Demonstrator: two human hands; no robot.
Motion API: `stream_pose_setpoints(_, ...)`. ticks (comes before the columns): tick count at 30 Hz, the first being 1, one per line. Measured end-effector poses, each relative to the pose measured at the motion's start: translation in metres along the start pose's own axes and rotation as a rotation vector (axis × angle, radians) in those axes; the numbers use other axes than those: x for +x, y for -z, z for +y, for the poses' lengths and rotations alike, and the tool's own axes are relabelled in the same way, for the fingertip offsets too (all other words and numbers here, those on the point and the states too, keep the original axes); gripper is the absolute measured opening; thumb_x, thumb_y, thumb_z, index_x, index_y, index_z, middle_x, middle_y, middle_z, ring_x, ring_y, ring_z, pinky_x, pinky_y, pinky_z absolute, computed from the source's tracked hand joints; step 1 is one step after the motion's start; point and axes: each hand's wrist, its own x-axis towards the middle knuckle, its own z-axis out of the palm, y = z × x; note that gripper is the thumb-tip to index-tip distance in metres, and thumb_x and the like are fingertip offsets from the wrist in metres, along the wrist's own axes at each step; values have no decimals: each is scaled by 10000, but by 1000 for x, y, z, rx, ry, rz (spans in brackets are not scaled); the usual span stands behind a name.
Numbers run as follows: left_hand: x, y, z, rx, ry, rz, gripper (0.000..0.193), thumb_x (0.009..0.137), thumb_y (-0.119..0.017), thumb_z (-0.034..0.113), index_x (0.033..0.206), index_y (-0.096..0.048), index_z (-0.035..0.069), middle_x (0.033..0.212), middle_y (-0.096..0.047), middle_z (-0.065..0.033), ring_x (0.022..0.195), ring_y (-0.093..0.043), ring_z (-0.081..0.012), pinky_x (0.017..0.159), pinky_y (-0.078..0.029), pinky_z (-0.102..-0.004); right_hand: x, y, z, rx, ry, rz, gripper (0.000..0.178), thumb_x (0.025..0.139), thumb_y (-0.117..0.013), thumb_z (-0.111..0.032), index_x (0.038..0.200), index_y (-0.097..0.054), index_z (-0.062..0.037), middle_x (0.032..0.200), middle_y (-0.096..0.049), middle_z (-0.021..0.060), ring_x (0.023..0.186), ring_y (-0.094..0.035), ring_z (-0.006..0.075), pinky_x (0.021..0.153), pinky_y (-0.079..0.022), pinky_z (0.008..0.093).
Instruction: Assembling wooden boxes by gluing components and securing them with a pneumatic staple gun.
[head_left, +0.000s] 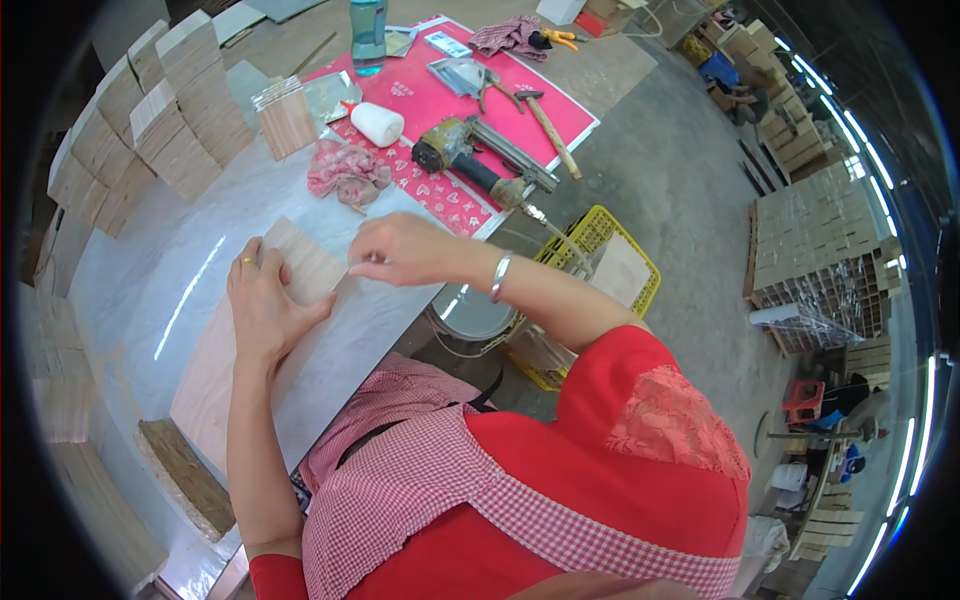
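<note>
My left hand (262, 305) presses flat on a small pale wooden panel (305, 262), which lies over a longer wooden board (215, 385) on the white marble-look table (150, 290). A ring shows on one finger of that hand. My right hand (400, 250), with a bracelet on its wrist, pinches the panel's right edge with the fingertips. The panel sits tilted on the board.
Stacks of wooden panels (165, 125) line the table's far left. On a red mat (440, 100) lie a nail gun (475, 155), a hammer (545, 120), a white glue bottle (377, 124), a pink rag (345, 170) and a blue bottle (367, 35). A yellow crate (605, 255) and a bucket (470, 315) stand on the floor.
</note>
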Motion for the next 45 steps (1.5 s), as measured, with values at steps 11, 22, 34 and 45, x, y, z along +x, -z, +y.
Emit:
stream_pose_setpoints(11, -7, -23, -25, 120, -36, 91, 709, 579, -762, 522, 1017, -667, -27, 1194, -577, -271, 1155, -527, -407, 993, -410, -495, -94, 53, 97, -781, -374, 238, 469, 817, -746, -262, 1166, -599, 16, 931, -641, 236, 920, -616, 417, 799, -499, 471)
stream_pose_setpoints(22, -8, -16, -15, 71, 62, -43, 712, 604, -756, 524, 1085, -665, 7, 1304, -527, -276, 1202, -503, -398, 1038, -384, -487, -42, 74, 135, -654, -734, 77, 479, 775, -700, -175, 1169, -558, 56, 1036, -651, 298, 996, -622, 468, 864, -492, 495)
stream_pose_setpoints(34, -11, 6, -16, 43, 62, -77, 682, 606, -783, 519, 1050, -669, 14, 1143, -585, -226, 1124, -542, -359, 976, -421, -484, -23, 93, -69, -85, -668, -82, 278, 856, -766, -284, 867, -674, -22, 607, -568, -21, 435, -468, 44, 404, -338, 235)
stream_pose_setpoints(45, -15, 7, -15, -8, 54, -16, 651, 592, -809, 473, 1035, -673, 16, 1142, -587, -222, 1124, -542, -349, 967, -428, -474, -11, 84, -99, -50, -643, -158, 251, 837, -794, -228, 860, -670, -10, 578, -538, -49, 432, -449, 33, 397, -341, 236)
